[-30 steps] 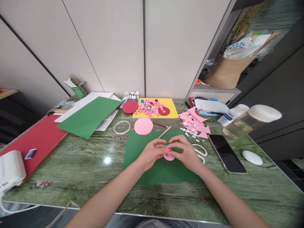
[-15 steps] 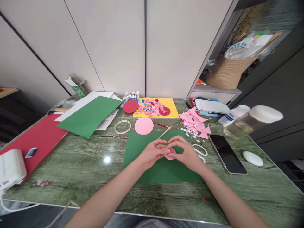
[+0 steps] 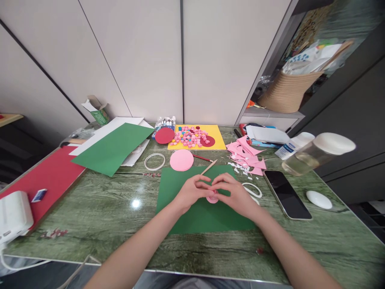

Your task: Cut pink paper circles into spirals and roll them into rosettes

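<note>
Between both sets of fingertips is a small rolled piece of pink paper (image 3: 212, 197), partly covered by the fingers. My left hand (image 3: 194, 193) pinches it from the left, and my right hand (image 3: 231, 193) closes on it from the right. Both hands are over a green paper sheet (image 3: 198, 220) lying flat on the table. Just beyond them a pointed wooden stick (image 3: 209, 166) rests across the sheet's far edge. White-handled scissors (image 3: 254, 190) lie beside my right hand, their blades hidden. A stack of pink paper circles (image 3: 181, 160) touches the sheet's far left corner.
Pink balls (image 3: 189, 138) cover a yellow sheet (image 3: 218, 134) at the back. Pink scraps (image 3: 245, 152) and white bits lie right of it. A phone (image 3: 287, 194), a white mouse (image 3: 319, 199) and a lidded bottle (image 3: 305, 158) stand right; a tape ring (image 3: 154, 161) lies left.
The pink paper between my fingers has turned slightly and shows less of its flat face. My fingertips have shifted a little; the whole view has moved slightly.
</note>
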Demonstrator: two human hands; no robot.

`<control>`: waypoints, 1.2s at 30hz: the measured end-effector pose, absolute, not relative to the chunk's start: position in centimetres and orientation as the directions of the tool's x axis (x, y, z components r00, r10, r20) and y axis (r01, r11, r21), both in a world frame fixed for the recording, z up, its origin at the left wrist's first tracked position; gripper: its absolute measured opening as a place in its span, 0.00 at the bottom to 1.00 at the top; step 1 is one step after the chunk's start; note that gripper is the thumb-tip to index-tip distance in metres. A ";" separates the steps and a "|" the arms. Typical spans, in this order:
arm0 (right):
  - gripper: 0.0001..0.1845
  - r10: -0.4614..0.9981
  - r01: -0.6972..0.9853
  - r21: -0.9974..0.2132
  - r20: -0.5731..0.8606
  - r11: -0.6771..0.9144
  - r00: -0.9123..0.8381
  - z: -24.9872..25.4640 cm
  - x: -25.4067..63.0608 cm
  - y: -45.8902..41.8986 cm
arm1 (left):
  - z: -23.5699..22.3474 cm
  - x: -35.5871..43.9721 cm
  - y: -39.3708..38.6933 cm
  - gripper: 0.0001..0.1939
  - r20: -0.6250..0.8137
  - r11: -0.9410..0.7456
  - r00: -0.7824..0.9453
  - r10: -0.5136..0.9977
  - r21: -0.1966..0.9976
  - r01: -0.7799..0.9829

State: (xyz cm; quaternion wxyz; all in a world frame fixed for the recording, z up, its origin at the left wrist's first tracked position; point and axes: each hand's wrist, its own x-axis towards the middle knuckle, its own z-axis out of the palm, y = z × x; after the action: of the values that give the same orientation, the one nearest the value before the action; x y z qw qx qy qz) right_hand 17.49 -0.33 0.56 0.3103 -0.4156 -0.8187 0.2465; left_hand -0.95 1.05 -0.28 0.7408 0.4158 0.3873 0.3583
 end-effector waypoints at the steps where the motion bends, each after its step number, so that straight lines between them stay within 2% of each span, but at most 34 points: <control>1: 0.06 0.828 0.544 -0.634 0.327 0.550 -0.456 0.4 17.4 -0.3 | -0.3 -0.8 1.0 0.24 -0.289 0.414 0.433 0.854 0.881 -0.228; 5: 0.05 0.818 0.580 -0.578 0.405 0.575 -0.408 0.2 17.2 -0.5 | -0.5 -0.6 0.7 0.24 -0.382 0.543 0.445 0.810 0.775 -0.323; 9: 0.03 0.832 0.573 -0.605 0.437 0.553 -0.341 0.4 17.1 -0.6 | -0.4 -0.4 0.5 0.23 -0.430 0.616 0.455 0.780 0.656 -0.436; 14: 0.02 0.858 0.565 -0.647 0.411 0.512 -0.308 0.4 16.7 -0.8 | -0.2 -0.1 0.3 0.22 -0.433 0.628 0.462 0.774 0.617 -0.474; 21: 0.08 0.882 0.519 -0.716 0.338 0.468 -0.328 0.8 17.3 -0.5 | 0.1 -0.6 0.7 0.24 -0.403 0.590 0.455 0.794 0.694 -0.413; 26: 0.08 0.868 0.469 -0.748 0.292 0.469 -0.402 1.2 17.9 -0.4 | 0.4 -1.3 1.0 0.24 -0.345 0.536 0.510 0.788 0.792 -0.292; 31: 0.09 0.826 0.453 -0.731 0.269 0.510 -0.495 1.1 17.9 -0.5 | 0.2 -1.5 1.1 0.25 -0.277 0.443 0.554 0.785 0.876 -0.189; 36: 0.06 0.825 0.507 -0.663 0.339 0.551 -0.453 1.0 17.6 -0.5 | 0.3 -0.9 0.8 0.23 -0.299 0.444 0.475 0.827 0.866 -0.228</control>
State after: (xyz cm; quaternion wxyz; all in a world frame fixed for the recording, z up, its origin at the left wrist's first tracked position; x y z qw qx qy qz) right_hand 17.58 -0.49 0.98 0.3280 -0.4074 -0.8172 0.2421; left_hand -0.91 0.84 0.31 0.7615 0.3973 0.3770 0.3466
